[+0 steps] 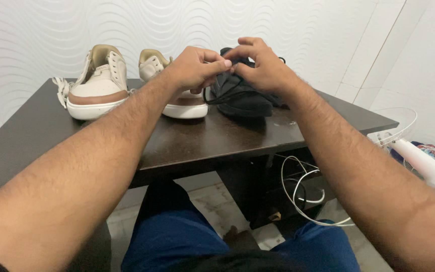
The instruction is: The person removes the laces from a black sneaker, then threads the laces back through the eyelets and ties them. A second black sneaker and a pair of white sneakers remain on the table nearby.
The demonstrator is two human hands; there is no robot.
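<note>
We observe a black shoe point(241, 96) standing on the far right part of a dark wooden table point(202, 141), with its toe turned toward us. A black lace point(223, 96) loops down from its upper over the near side of the shoe. Both hands meet above the shoe's tongue area.

Left hand point(193, 68): the forearm reaches in from the lower left, wrist straight, fingers curled inward. Thumb and forefinger are pinched narrowly together on the black lace at the top of the shoe; a pale thumbnail shows at the pinch.

Right hand point(264, 65): the forearm comes in from the lower right, with the hand arched over the shoe, knuckles up. Its fingertips are closed tight on the lace, just beside the left thumb, and the two hands touch or nearly touch there. We cannot tell how much lace runs between them, since the fingers hide it.

Just left of the black shoe, partly behind the left hand, stands a cream sneaker point(177, 85) with a white sole. A second cream sneaker point(98, 85), with a brown band above its white sole, stands further left, its pale laces point(61, 89) hanging loose toward the table's left side.

Below the table edge hang white cables point(298, 194). At the right edge of the view is a white fan point(419, 156) with a wire guard. A wavy-patterned white wall point(177, 25) stands behind the table. Blue trousers point(177, 236) show at the bottom.
</note>
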